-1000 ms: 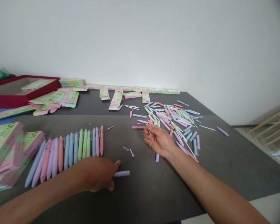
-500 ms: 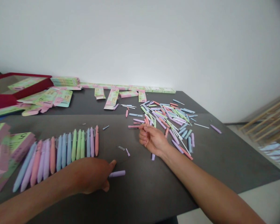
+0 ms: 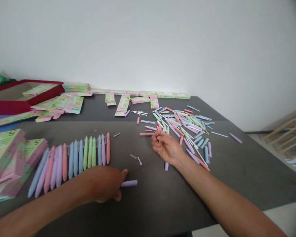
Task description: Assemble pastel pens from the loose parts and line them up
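My left hand (image 3: 108, 184) is closed around a purple pen barrel (image 3: 129, 183), whose end sticks out to the right past the thumb. My right hand (image 3: 166, 146) is pinched at the left edge of a pile of loose pen parts (image 3: 180, 126). What its fingertips hold is too small to make out. A pink pen barrel (image 3: 146, 134) lies right at those fingertips. Between the hands are a small purple pen part (image 3: 139, 161) and a clear piece (image 3: 133, 156). Beyond my left forearm runs a row of assembled pens (image 3: 85, 153) in several colours.
Printed pen boxes (image 3: 11, 158) are stacked at the left. Flattened cartons (image 3: 61, 104) lie beside a dark red tray (image 3: 27, 102). More boxes (image 3: 128, 93) line the wall. A lone purple barrel (image 3: 235, 138) lies near the table's right edge.
The camera view shifts sideways and comes back. Both hands stay almost where they were, the left still on the purple barrel and the right still pinched by the pile.
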`<state>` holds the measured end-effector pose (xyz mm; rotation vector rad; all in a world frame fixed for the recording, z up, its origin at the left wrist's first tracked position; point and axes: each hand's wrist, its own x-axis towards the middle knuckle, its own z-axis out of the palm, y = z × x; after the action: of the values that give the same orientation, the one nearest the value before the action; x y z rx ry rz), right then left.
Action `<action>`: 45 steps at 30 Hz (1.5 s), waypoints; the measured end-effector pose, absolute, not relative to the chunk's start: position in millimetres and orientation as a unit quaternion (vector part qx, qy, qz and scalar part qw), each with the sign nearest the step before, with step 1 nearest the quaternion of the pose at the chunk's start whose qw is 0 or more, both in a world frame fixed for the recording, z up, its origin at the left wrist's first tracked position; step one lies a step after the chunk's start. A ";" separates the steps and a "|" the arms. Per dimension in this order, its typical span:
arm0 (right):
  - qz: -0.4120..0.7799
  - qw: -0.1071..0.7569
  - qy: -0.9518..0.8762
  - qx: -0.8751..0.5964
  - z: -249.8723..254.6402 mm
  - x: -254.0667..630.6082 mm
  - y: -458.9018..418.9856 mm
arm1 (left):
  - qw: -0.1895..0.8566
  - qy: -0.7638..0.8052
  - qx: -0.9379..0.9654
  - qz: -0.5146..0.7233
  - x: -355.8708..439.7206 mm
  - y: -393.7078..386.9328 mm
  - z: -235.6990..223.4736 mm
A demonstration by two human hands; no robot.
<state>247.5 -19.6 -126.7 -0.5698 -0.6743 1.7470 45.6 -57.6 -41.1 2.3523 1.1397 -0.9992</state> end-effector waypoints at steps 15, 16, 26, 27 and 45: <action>0.729 0.559 -0.315 -0.238 -129.2 248.4 -20.7 | 0.167 0.405 0.825 -0.358 45.1 -57.7 -42.6; 0.728 0.561 -0.315 -0.238 -128.7 248.4 -20.8 | 0.169 0.404 0.825 -0.358 45.0 -57.7 -42.6; 0.721 0.570 -0.314 -0.236 -128.1 247.7 -20.5 | 0.170 0.398 0.832 -0.348 41.6 -56.1 -47.1; 0.720 0.571 -0.316 -0.235 -128.1 247.5 -20.5 | 0.170 0.398 0.832 -0.348 41.7 -56.3 -47.1; 0.733 0.535 -0.333 -0.256 -120.3 248.9 -26.2 | 0.169 0.396 0.824 -0.368 45.8 -54.9 -39.0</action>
<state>248.9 -26.2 -120.3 -0.6094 -0.7929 1.7455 45.8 -54.9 -39.0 2.3423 1.1269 -1.0469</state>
